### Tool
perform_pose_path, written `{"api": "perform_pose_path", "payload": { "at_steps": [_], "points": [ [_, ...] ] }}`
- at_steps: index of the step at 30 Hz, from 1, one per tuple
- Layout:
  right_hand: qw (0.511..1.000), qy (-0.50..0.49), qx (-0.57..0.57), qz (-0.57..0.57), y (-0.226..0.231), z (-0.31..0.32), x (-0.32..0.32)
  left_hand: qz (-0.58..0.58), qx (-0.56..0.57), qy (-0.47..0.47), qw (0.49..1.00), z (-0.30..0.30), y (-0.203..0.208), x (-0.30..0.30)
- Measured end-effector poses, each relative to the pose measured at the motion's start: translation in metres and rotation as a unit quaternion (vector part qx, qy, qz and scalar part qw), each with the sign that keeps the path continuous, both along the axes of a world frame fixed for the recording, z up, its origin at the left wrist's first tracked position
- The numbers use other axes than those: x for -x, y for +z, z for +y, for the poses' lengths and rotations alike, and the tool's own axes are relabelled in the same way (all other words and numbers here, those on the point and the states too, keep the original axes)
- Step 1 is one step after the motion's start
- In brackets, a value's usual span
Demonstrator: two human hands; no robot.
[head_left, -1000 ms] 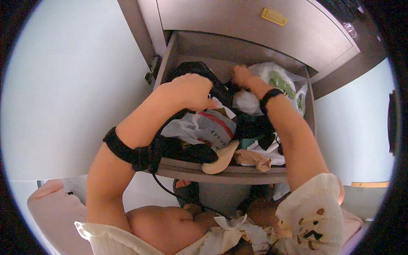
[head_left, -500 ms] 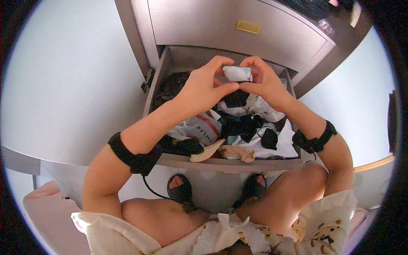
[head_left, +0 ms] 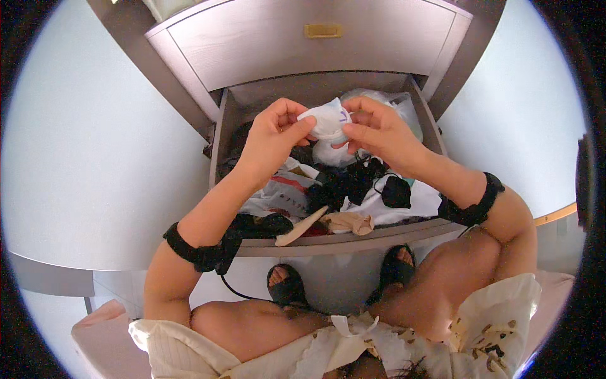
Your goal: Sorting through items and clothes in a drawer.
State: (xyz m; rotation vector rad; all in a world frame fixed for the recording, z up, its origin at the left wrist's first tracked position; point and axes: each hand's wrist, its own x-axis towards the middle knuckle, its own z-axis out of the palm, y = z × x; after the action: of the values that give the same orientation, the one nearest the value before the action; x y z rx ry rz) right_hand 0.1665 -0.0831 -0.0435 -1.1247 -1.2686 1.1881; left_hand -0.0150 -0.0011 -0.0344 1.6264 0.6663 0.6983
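Between my two hands, above the drawer, is a small white sock (head_left: 328, 120) with blue marks near its right end; it looks partly folded. My left hand (head_left: 278, 129) pinches its left end between thumb and fingers. At the other end my right hand (head_left: 372, 129) grips it, thumb in front and fingers behind. Beneath them the pulled-out drawer (head_left: 303, 246) holds a jumble: a white and red plastic bag (head_left: 281, 196), black cloth items (head_left: 350, 183), a white cloth (head_left: 423, 203), a beige bundle (head_left: 347, 222) and a long cream piece (head_left: 303, 226).
A closed drawer front with a brass-coloured pull (head_left: 322, 31) stands above the open one. Pale door panels (head_left: 107, 139) flank the cabinet on both sides. My feet in black slippers (head_left: 287, 284) are below the drawer's front edge. Black straps (head_left: 196, 246) circle my forearms.
The sock was a compact roll and is now spread wider, its blue marks showing. My hands have moved slightly apart. The view has shifted, so the cabinet sits straighter.
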Motion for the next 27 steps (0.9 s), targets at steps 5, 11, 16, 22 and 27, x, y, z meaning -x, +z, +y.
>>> {"api": "perform_pose_path", "payload": {
  "at_steps": [5, 11, 16, 22, 27],
  "points": [
    [0.998, -0.057, -0.029, -0.02, -0.004, -0.002, -0.013, 0.007, -0.104, -0.033, 0.994, -0.003, 0.002, -0.017],
    [0.996, -0.082, -0.025, 0.001, 0.007, -0.013, -0.011, 0.078, -0.205, 0.01, 0.976, -0.004, 0.011, -0.022],
    [0.943, 0.096, 0.009, -0.319, -0.028, -0.011, -0.022, 0.224, -0.376, 0.076, 0.896, 0.02, 0.002, 0.0],
    [0.869, 0.22, -0.089, -0.435, -0.083, -0.005, -0.009, 0.334, -0.452, 0.106, 0.821, 0.043, -0.026, 0.009],
    [0.771, 0.291, -0.046, -0.565, -0.098, 0.004, 0.002, 0.265, -0.433, 0.052, 0.86, 0.042, -0.022, 0.011]
  ]
}}
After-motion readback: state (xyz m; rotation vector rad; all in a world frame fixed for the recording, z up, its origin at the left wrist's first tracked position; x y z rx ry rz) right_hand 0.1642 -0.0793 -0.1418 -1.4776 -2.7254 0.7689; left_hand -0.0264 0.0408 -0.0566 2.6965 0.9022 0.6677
